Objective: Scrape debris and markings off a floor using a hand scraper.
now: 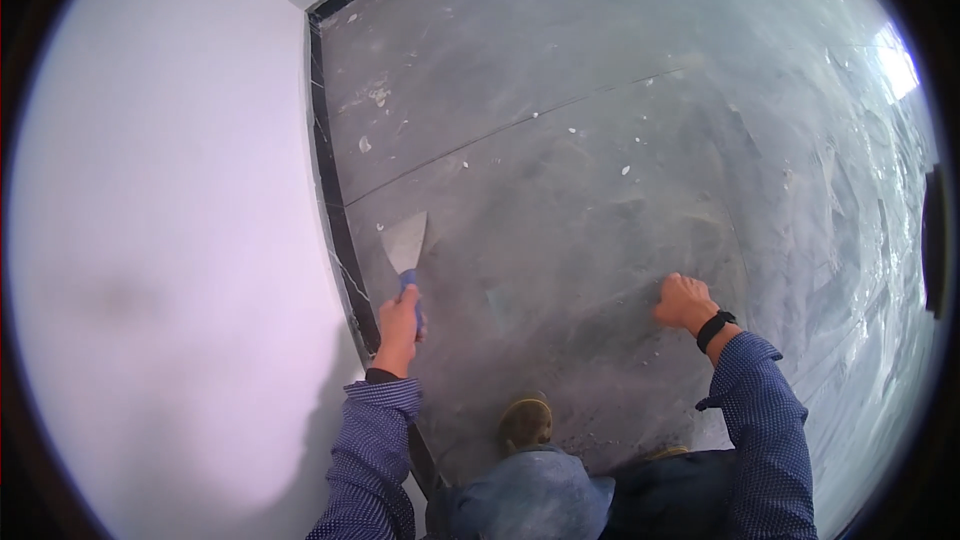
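My left hand [400, 322] grips the blue handle of a putty knife [405, 244], whose wide metal blade points away from me. The blade is over the grey floor [525, 240], a short way right of the black skirting [330, 157]; whether it touches the floor I cannot tell. Off to the right, my right hand [684, 301] is curled with its fingers folded and turned partly from view, a black band on its wrist. Nothing shows in it, but its palm side is hidden.
A white wall [172, 202] rises close on my left and meets another wall at the far corner. Pale flakes [625, 170] and dried spatter [379, 96] dot the floor. Creased clear sheeting [832, 240] seems to cover its right side. My shoe [526, 420] is below.
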Demonstrator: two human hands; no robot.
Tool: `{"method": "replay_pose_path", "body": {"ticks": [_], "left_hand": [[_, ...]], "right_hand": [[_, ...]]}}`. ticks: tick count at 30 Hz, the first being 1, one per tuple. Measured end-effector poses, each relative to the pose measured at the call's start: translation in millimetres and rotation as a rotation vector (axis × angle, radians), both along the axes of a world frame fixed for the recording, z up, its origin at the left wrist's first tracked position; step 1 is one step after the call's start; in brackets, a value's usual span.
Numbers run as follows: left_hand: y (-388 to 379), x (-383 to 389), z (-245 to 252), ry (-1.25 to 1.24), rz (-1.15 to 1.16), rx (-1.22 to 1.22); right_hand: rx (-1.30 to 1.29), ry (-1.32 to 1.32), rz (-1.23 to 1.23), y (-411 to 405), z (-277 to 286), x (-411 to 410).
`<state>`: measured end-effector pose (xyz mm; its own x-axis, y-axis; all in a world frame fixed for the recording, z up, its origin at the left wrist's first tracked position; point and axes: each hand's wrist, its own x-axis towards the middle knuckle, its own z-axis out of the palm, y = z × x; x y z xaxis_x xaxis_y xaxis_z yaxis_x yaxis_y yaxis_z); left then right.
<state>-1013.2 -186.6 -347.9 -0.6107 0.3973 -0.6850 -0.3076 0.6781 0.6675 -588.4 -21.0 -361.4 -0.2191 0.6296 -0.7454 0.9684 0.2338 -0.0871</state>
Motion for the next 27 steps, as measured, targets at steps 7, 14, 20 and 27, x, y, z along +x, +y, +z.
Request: {"method": "replay_pose_path", "body": {"ticks": [7,14,20,27], "left_hand": [[-60,43,6,-0.163,-0.003,0.062],[-139,57,25,0.271,-0.129,-0.003],[-168,68,-14,0.753,-0.233,-0.115],[-152,57,-33,0.018,0.138,0.013]], "right_hand": [[0.046,0.014,-0.014,-4,-6,-2],[0.0,-0.034,0.02,0,1,-12],[-0.044,-0.143,0.204,10,-10,3],[0.003,0.108,0.337,9,-8,-80]]}}
